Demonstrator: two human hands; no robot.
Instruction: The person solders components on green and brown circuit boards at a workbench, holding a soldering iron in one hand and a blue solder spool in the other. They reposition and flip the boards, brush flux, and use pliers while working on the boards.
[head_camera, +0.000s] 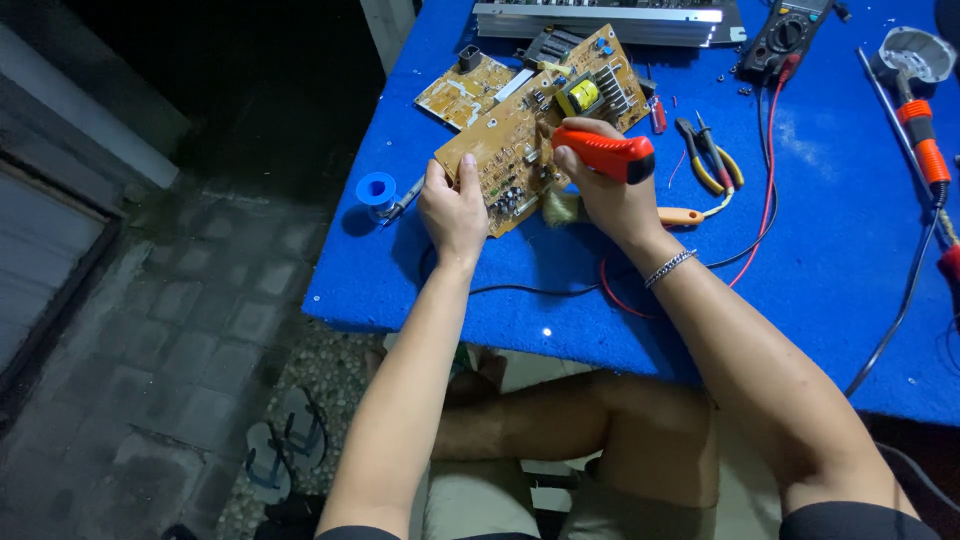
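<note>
Tan, stiff and probably light, the flat populated circuit board (515, 140) lies tilted on the blue worktop (820, 230); it looks fragile, best held by its bare edges. The left hand (453, 212) pinches its seven-o'clock corner. The right hand (605, 195), at four o'clock, is wrapped around an orange-handled tool (608, 153).

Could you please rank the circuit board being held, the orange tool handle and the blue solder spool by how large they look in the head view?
1. Circuit board, held at its edge by the left hand.
2. Orange tool handle, gripped in the right hand.
3. Blue solder spool.
All sit at similar distance, so the order looks safe.
</note>
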